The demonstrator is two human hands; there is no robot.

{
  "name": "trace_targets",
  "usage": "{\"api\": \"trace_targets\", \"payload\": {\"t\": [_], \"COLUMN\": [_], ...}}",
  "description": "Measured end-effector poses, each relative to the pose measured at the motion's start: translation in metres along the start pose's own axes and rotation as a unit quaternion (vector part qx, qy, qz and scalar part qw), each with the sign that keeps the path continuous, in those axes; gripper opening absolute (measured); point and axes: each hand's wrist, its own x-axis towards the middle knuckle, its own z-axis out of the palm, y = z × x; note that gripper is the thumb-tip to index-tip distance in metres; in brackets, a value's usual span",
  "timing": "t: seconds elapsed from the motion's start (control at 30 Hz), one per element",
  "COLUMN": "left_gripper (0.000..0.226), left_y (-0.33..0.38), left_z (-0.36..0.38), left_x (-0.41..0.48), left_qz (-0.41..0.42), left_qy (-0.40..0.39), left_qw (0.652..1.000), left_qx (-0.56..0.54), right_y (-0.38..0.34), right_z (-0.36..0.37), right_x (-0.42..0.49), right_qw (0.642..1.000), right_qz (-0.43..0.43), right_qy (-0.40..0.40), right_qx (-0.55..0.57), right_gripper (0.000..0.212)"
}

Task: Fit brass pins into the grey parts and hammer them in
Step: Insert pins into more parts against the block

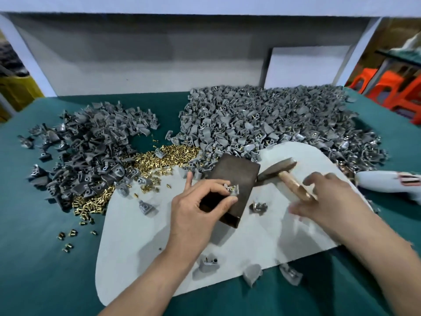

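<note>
On a green-covered desk (pixel 34 258), a person's left hand (pixel 193 215) pinches a small grey part (pixel 231 190) between thumb and fingertips, steadying it on top of a dark block (pixel 237 174) that stands on a white board (pixel 141 236). A brass pin shows in the part's upper face.

The right hand (pixel 325 199) is at the wooden handle of a hammer (pixel 280 167), whose head lies on the board just beside the block. The hand is blurred, and whether its fingers have closed round the handle cannot be told.

The part looks light and stiff, a matt grey wedge with round holes and a curved wing. Its odd shape seems likely to rock or skip under a blow, so it is best held by its outer edges, with the fingertips kept clear of the pin. The hammer looks head-heavy and is best taken well back on the handle.

The pins (pixel 164 156) lie in a loose golden heap at the board's far left edge, between two grey piles. They are short, shiny and probably quick to roll, and a few have strayed onto the cloth. The darker pile (pixel 91 144) is on the left and a larger, paler one (pixel 262 119) on the right, where some parts show brass. One more part (pixel 258 207) lies on the board just right of the block.
</note>
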Motion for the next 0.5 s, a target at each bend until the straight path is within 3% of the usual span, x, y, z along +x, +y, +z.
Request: {"api": "trace_targets", "payload": {"t": [0.07,0.2,0.33,0.43,0.5], "left_gripper": [0.016,0.015,0.017,0.007,0.009], "left_y": [0.000,0.002,0.007,0.005,0.001], "left_z": [0.001,-0.001,-0.001,-0.001,-0.002], "left_x": [-0.001,-0.001,-0.001,0.001,0.003], "left_qz": [0.010,-0.002,-0.035,-0.031,-0.039], "left_qy": [0.007,0.018,-0.013,-0.004,0.004], "left_qw": [0.999,0.996,0.997,0.997,0.996], "left_qx": [0.042,0.082,0.069,0.078,0.076], "right_y": [0.007,0.005,0.002,-0.007,-0.018], "right_z": [0.008,0.013,-0.003,-0.021,-0.028], "right_x": [-0.004,-0.005,-0.006,-0.023,-0.042], "right_qw": [0.996,0.993,0.998,0.989,0.982], "right_qz": [-0.001,-0.043,-0.053,-0.097,-0.135], "right_qy": [-0.034,-0.011,0.015,0.054,0.038], "right_qx": [-0.077,-0.111,0.009,0.101,0.128], "right_gripper": [0.040,0.022,0.019,0.017,0.016]}}
